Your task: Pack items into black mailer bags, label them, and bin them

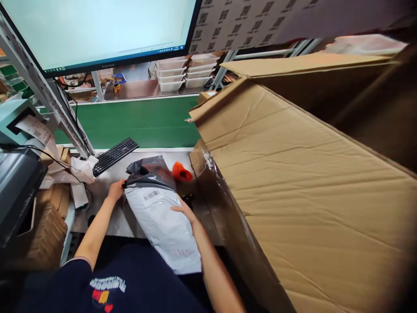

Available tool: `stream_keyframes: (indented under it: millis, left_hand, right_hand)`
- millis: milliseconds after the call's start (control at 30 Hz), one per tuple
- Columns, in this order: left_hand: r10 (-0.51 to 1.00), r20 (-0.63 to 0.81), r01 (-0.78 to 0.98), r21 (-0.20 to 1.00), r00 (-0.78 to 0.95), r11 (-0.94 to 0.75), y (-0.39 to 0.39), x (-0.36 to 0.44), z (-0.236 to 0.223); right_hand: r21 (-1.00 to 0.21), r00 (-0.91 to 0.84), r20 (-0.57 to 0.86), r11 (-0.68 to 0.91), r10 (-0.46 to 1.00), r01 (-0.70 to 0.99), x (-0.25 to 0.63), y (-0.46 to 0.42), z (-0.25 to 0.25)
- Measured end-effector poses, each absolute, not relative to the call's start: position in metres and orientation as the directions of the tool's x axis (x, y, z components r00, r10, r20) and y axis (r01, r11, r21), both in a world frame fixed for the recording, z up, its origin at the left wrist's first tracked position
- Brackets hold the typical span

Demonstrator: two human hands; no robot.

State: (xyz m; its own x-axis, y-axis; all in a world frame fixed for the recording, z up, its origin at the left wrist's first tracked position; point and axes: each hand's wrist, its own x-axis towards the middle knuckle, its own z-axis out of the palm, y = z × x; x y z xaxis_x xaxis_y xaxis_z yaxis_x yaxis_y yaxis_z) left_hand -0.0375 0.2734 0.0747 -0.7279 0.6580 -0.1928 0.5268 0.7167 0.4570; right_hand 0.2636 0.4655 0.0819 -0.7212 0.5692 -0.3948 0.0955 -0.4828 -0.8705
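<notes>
A white poly mailer bag with a barcode label lies on the steel bench, its dark grey flap folded back at the far end. My left hand pinches the bag's left corner where the flap begins. My right hand rests with its fingers on the bag's right edge, partly curled. An orange object lies just beyond the bag, beside the big carton.
A large open cardboard carton fills the right side. A black keyboard sits at the bench's far left, under a monitor. A green conveyor belt runs behind. A label printer and cardboard stacks stand at left.
</notes>
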Motion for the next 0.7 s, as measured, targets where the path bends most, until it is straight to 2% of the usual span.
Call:
stream_keyframes:
  millis: [267,467,600,700]
  left_hand:
    - [0.638,-0.136,0.516,0.474,-0.758,0.714,0.268,0.004,0.052]
    - [0.578,-0.303,0.482,0.339,-0.758,0.808,0.280,0.019,0.064]
    - [0.670,-0.334,0.566,0.362,-0.663,0.741,0.271,0.054,0.076]
    - [0.689,-0.315,0.578,0.380,-0.653,0.722,0.257,0.074,0.077]
  right_hand:
    - [-0.845,-0.616,-0.446,-0.532,0.649,0.051,0.269,0.449,0.062]
    - [-0.866,-0.512,-0.448,-0.497,0.733,0.045,0.262,0.429,0.042]
    - [-0.883,-0.386,-0.450,-0.466,0.805,0.056,0.248,0.427,0.023]
    - [-0.891,-0.384,-0.440,-0.447,0.812,0.075,0.241,0.423,0.015]
